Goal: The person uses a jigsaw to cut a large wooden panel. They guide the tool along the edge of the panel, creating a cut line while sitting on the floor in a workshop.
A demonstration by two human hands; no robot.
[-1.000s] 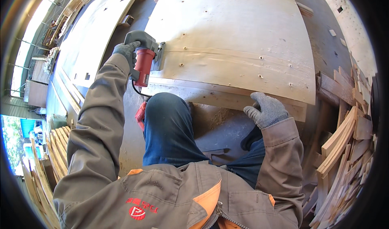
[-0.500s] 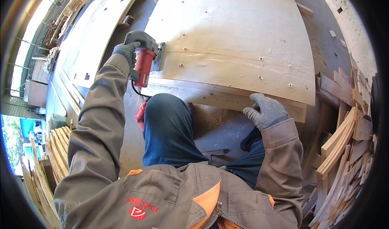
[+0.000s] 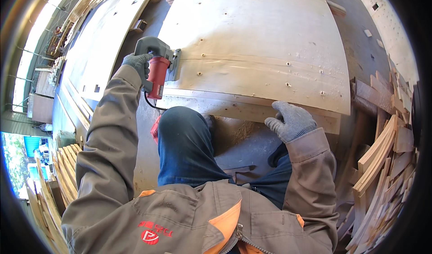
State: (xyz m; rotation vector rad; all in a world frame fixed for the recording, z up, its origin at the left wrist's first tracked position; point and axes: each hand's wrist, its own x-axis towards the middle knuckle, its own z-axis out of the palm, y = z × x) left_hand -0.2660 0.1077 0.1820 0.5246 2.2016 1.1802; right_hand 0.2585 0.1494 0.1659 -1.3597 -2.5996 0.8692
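Change over the last 0.5 s: small. Saw (image 3: 157, 74) and board (image 3: 252, 38) both sit slightly differently in view, by similar amounts, so I read most of this as head motion. Right grip (image 3: 294, 121) has come a little to the left along the board's near edge. The knee (image 3: 184, 123) covers more of the red tool (image 3: 155, 130) on the floor.

Saw position: at the left edge of the board, metal plate (image 3: 173, 65) against or over that edge, red body angled toward the person. Black cord (image 3: 150, 102) drops from its lower end toward the knee. Blade not visible; cannot tell whether it is in the wood or running.

Left grip (image 3: 137, 65): gloved fingers wrapped firmly round the saw's grey handle, no visible slack. Right grip: nothing held, fingers loosely curled, thumb spread away from them. Fingertips lie at the near edge of the board, above a 2nd board (image 3: 256, 111) that juts out beneath; contact cannot be told.

Reading: no clear advance of the saw against the board's nail holes. Work judged to be at a steady hold, with 1 hand on the saw and the other free to brace the board.
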